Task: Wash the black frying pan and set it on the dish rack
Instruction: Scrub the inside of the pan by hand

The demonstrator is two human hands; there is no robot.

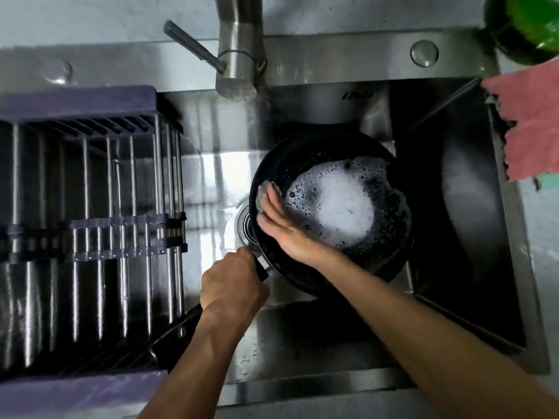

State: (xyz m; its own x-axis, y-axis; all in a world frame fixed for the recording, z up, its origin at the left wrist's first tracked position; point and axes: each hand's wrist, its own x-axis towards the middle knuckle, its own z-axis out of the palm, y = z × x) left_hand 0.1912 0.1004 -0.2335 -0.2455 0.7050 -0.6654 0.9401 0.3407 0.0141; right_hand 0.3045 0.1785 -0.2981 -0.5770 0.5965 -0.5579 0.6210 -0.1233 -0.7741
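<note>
The black frying pan [390, 237] sits in the steel sink [302, 328], its inside covered with white foam and bubbles. My left hand [233, 285] grips the pan's black handle at the pan's lower left. Inside the pan, my right hand [281, 225] lies against the left inner wall with fingers straight, pressing a greyish scrubber [266, 187] that shows just past my fingertips. The dish rack [90, 237], purple-framed with metal bars, spans the left part of the sink and holds nothing.
A steel faucet [239, 65] with a side lever stands at the back, its spout above the sink's middle. A pink cloth [529, 125] hangs over the sink's right edge. A green object [526, 22] is at the top right corner.
</note>
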